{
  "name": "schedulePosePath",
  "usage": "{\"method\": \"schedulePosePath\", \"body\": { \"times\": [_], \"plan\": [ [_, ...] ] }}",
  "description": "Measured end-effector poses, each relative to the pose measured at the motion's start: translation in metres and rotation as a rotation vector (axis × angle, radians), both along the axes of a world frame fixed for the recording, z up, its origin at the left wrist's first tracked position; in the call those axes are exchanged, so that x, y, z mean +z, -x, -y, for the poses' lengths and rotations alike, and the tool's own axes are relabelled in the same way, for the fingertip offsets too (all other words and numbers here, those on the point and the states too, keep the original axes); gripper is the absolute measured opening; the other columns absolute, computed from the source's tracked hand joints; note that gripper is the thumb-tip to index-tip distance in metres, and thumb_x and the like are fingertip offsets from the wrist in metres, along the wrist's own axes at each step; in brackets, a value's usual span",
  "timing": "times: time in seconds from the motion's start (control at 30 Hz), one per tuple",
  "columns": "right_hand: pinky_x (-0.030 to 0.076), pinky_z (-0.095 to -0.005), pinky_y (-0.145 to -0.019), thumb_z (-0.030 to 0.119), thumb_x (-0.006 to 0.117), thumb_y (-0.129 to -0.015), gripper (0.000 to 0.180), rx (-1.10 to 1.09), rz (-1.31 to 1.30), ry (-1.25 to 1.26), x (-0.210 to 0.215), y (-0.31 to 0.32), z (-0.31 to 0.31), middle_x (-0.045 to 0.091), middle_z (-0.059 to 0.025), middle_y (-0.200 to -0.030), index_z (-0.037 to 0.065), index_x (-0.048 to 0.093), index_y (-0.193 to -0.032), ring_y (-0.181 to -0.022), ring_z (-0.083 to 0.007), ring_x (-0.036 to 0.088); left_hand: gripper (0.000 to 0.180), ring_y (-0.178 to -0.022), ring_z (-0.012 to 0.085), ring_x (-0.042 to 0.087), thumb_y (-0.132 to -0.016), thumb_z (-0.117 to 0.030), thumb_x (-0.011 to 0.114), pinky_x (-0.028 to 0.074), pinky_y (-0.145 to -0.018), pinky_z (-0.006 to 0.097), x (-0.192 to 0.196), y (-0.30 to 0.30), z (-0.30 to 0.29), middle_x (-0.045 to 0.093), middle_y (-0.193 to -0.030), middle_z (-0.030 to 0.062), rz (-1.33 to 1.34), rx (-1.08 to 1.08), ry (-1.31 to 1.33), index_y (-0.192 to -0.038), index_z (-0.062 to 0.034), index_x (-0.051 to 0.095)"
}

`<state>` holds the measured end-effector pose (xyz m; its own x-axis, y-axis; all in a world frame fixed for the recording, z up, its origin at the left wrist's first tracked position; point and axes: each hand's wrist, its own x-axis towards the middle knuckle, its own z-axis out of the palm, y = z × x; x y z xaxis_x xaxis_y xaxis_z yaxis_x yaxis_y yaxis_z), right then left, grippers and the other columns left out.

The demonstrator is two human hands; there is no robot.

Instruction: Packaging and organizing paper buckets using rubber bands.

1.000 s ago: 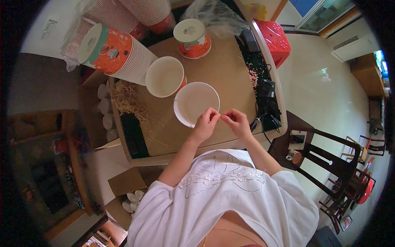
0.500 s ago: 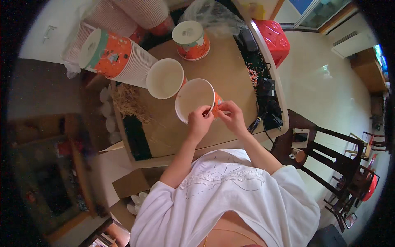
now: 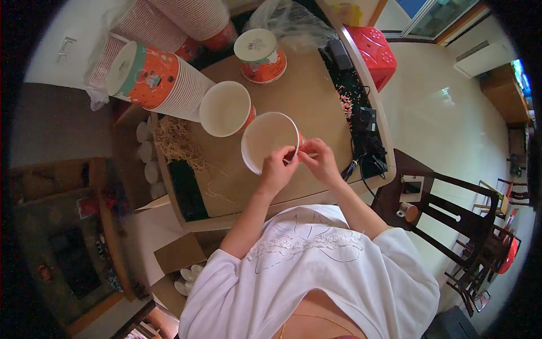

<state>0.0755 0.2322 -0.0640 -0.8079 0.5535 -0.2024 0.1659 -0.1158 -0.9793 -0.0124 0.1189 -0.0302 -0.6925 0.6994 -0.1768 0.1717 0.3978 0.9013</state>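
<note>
Cup (image 3: pixel 266 141) tilts back slightly, up-left of grip, less orange showing; left hand (image 3: pixel 276 168) pinches rim; right hand's (image 3: pixel 320 158) closure unclear.

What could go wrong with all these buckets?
The left hand and right hand are both at one side of the near bucket's rim, so it might tip.

It could also bump the other bucket, which is close by.

The loose red and white bits near the table's edge might get knocked off.

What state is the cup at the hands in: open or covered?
Open: the cup shows its pale inside; no lid crosses its rim.
</note>
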Motion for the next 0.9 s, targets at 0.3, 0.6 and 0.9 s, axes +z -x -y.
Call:
{"method": "schedulePosePath", "body": {
  "times": [0.3, 0.6, 0.9],
  "plan": [
    [0.05, -0.0256, -0.066, 0.004, 0.063, -0.079, 0.01, 0.069, 0.059, -0.105, -0.03, -0.015, -0.006, 0.056, -0.004, -0.08, 0.001, 0.058, -0.087, -0.077, -0.0122, 0.059, 0.014, -0.075, 0.0279, 0.062, -0.081, -0.007, 0.055, 0.048, -0.065, 0.034, -0.021, 0.004, 0.003, 0.062, -0.086, 0.0145, -0.065, -0.139, -0.033, -0.092, -0.0021, 0.063],
    [0.048, -0.0243, -0.064, 0.004, 0.059, -0.082, 0.009, 0.038, 0.26, 0.128, -0.005, -0.024, 0.007, 0.06, -0.0043, -0.083, 0.002, 0.059, -0.091, -0.073, -0.011, 0.058, 0.005, -0.071, 0.0299, 0.061, -0.082, -0.007, 0.053, 0.048, -0.064, 0.038, -0.041, 0.004, 0.001, 0.062, -0.075, 0.013, -0.127, -0.085, 0.067, -0.083, -0.0024, 0.054],
    [0.049, -0.0376, -0.063, 0.014, 0.056, -0.078, 0.016, 0.427, 0.225, -0.579, 0.043, 0.02, -0.011, 0.063, -0.015, -0.081, 0.008, 0.062, -0.092, -0.074, -0.0309, 0.062, 0.012, -0.069, 0.0209, 0.057, -0.087, -0.013, 0.045, 0.048, -0.051, 0.033, -0.064, 0.019, 0.006, 0.053, -0.092, 0.0121, 0.989, 0.106, -0.142, -0.094, -0.002, 0.047]
  ]
}}
